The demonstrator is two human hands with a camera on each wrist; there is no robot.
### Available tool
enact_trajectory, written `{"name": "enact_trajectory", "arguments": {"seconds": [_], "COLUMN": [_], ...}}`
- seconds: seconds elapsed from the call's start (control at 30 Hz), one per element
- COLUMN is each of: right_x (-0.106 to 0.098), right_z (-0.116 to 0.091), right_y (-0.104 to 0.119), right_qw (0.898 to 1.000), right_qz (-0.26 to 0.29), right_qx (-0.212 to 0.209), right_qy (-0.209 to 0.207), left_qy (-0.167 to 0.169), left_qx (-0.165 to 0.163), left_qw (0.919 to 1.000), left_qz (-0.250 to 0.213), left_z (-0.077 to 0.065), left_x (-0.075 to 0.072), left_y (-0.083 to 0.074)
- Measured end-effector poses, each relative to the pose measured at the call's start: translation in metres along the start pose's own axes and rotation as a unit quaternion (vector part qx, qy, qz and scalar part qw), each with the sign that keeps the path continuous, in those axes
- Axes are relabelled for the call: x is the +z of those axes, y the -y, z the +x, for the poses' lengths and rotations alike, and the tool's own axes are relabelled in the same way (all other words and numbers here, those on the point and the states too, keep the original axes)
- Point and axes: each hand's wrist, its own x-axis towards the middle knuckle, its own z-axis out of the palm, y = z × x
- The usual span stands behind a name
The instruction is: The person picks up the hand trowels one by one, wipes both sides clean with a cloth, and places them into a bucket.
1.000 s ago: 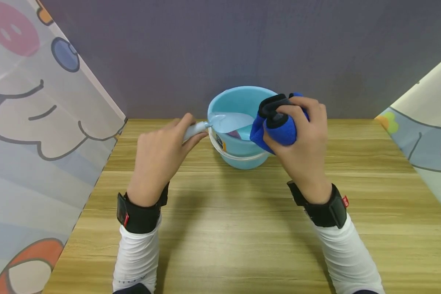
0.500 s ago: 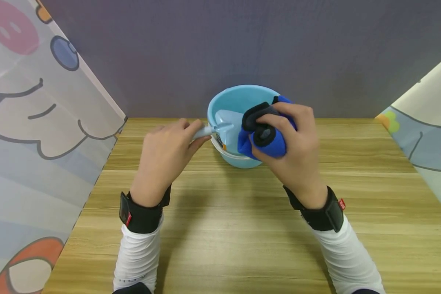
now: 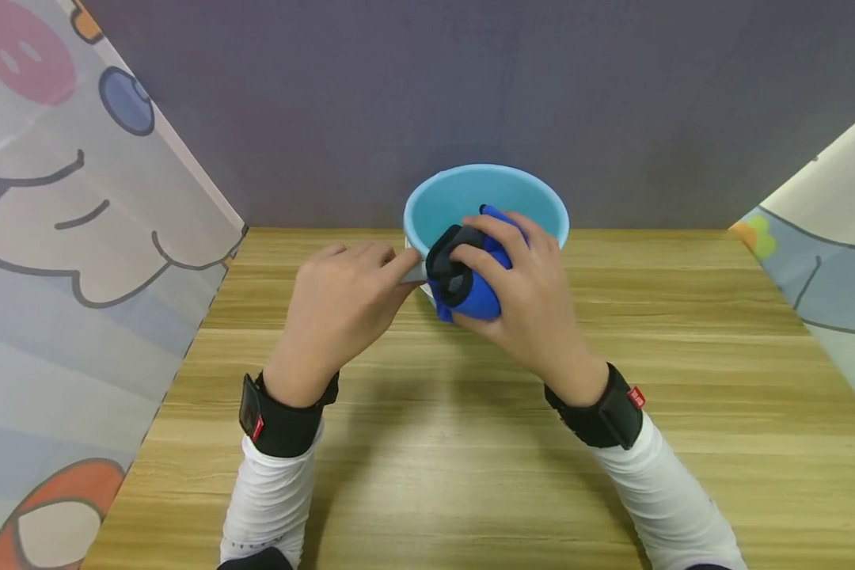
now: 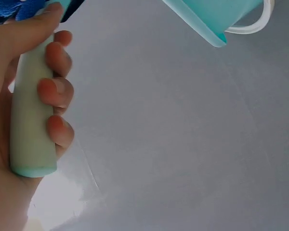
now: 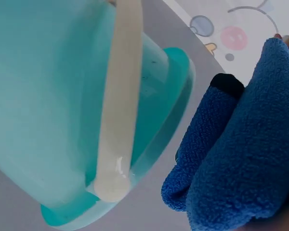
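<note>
A toy shovel has a pale handle [image 4: 32,110], gripped by my left hand [image 3: 345,301] with the fingers wrapped round it in the left wrist view. Its light blue blade is hidden behind the cloth in the head view. My right hand [image 3: 534,309] holds a bunched blue towel [image 3: 479,299] with black edging, pressed up close to the shovel's neck. Both hands are at the near left rim of a light blue bucket [image 3: 484,184]. In the right wrist view the towel [image 5: 245,144] hangs beside the bucket's white carrying handle [image 5: 118,106].
The bucket stands on a wooden table [image 3: 427,475], close against a dark grey wall [image 3: 427,95] at the back. Cartoon-printed panels [image 3: 57,356] flank the table on the left and right.
My right hand has brought the towel leftward and toward me, over the shovel blade. My left hand has shifted slightly right and nearer, turning the shovel so its blade is now out of sight.
</note>
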Motion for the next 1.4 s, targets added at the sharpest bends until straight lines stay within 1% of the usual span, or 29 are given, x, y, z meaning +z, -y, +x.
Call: {"name": "enact_trajectory", "arguments": {"seconds": [0.1, 0.37, 0.6, 0.7, 1.1, 1.3, 1.4], "right_x": [-0.0019, -0.0035, -0.0037, -0.0044, -0.0043, -0.0038, -0.0028], "right_z": [0.0003, 0.0004, 0.0003, 0.0005, 0.0017, 0.0012, 0.0015], "right_y": [-0.0009, -0.0019, -0.0045, -0.0052, -0.0066, -0.0068, -0.0061], "right_qw": [1.000, 0.999, 0.998, 0.997, 0.997, 0.996, 0.996], "right_qz": [0.015, 0.027, 0.059, 0.067, 0.071, 0.078, 0.085], "right_qx": [0.012, 0.019, 0.024, 0.027, 0.029, 0.030, 0.032], "right_qy": [0.005, 0.006, -0.011, -0.012, -0.009, -0.012, -0.022], "left_qy": [-0.005, -0.019, -0.024, -0.024, -0.009, -0.018, -0.023], "left_qx": [0.007, 0.017, 0.010, 0.006, 0.010, 0.006, 0.005], "left_qw": [0.9999, 0.9996, 0.9996, 0.9997, 0.9999, 0.9998, 0.9997], "left_qz": [0.005, 0.015, 0.008, 0.003, 0.007, 0.004, 0.003], "left_z": [0.0007, 0.0015, 0.0011, 0.0014, 0.0012, 0.0001, -0.0003], "left_x": [-0.0013, -0.0036, -0.0052, -0.0064, -0.0094, -0.0099, -0.0098], "left_y": [-0.0009, -0.0028, -0.0009, -0.0006, -0.0003, 0.0005, 0.0010]}}
